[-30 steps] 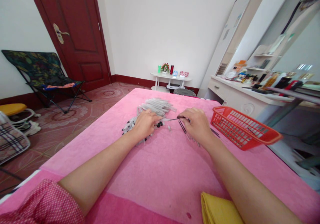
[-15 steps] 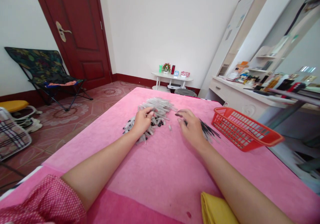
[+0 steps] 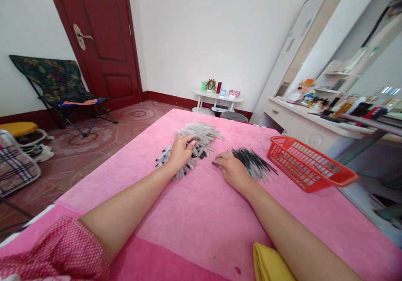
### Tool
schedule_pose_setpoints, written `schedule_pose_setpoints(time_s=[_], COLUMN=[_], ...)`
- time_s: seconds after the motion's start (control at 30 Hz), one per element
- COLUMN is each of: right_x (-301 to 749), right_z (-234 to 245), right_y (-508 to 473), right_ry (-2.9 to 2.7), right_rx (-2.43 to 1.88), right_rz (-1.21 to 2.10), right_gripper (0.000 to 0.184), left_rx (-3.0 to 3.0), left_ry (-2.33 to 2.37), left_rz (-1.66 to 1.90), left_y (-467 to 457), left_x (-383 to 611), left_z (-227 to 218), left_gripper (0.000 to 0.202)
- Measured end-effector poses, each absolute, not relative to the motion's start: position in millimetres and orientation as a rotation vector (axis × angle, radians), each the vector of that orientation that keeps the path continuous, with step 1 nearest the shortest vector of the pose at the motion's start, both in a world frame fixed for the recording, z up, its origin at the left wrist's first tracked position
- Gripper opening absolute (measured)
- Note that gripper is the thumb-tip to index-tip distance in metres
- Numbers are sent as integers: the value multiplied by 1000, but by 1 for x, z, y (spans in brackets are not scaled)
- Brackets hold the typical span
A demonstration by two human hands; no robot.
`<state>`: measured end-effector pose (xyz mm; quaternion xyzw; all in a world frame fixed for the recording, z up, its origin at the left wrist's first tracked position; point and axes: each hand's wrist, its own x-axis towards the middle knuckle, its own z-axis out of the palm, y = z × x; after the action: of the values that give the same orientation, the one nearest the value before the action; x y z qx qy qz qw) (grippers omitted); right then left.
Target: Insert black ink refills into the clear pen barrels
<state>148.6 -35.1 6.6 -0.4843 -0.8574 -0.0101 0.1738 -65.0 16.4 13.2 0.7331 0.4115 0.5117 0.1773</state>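
Two bare hands at work on pink cloth-covered surface (image 3: pixel 201 214). Left hand (image 3: pixel 180 153) at about 11 o'clock from surface centre, resting on heap of translucent grey plastic pen barrels (image 3: pixel 196 136), fingers curled round one barrel at heap's near edge: grip closed on that barrel, though hard to tell how firmly. Right hand (image 3: pixel 230 170) at roughly 1 o'clock, palm down, fingertips pressed to the cloth, grip loose and holding nothing visible. Just beside that hand, toward 2 o'clock, fan of thin black pen refills (image 3: pixel 253 163). Red plastic mesh basket (image 3: pixel 306 163) farther out at 3 o'clock, apart from the refills. Yellow folded cloth (image 3: pixel 271 264) at 5 o'clock, near the right forearm.

Likely trouble: barrel heap loose and piled, so a careless pull could scatter neighbours or roll some toward the surface's far edge. Refills thin and easily brushed out of their fan by the right wrist.
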Motion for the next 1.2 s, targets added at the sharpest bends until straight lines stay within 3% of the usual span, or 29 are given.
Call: schedule_pose_setpoints(time_s=[0.23,0.37,0.57,0.9,1.2], right_x=[152,146,124,104,98], right_z=[10,14,14,3,-2], right_y=[-38,-42,-46,-40,-37], right_ry=[-2346,-2289,-2472,-2489,-2279], right_rx=[-1531,-1499,-1195,-1241,-1292], right_rz=[-28,-40,-83,-173,-56], right_gripper=[19,22,45,36,32], left_rx=[2362,2225,1996,1940,1932], left_ry=[1184,1187,1111,1097,1133], left_rz=[1401,1458,1597,1619,1606], left_y=[10,12,11,11,9], left_x=[-61,-61,-58,-57,-56], left_z=[12,10,13,14,16], left_gripper=[24,22,24,23,20])
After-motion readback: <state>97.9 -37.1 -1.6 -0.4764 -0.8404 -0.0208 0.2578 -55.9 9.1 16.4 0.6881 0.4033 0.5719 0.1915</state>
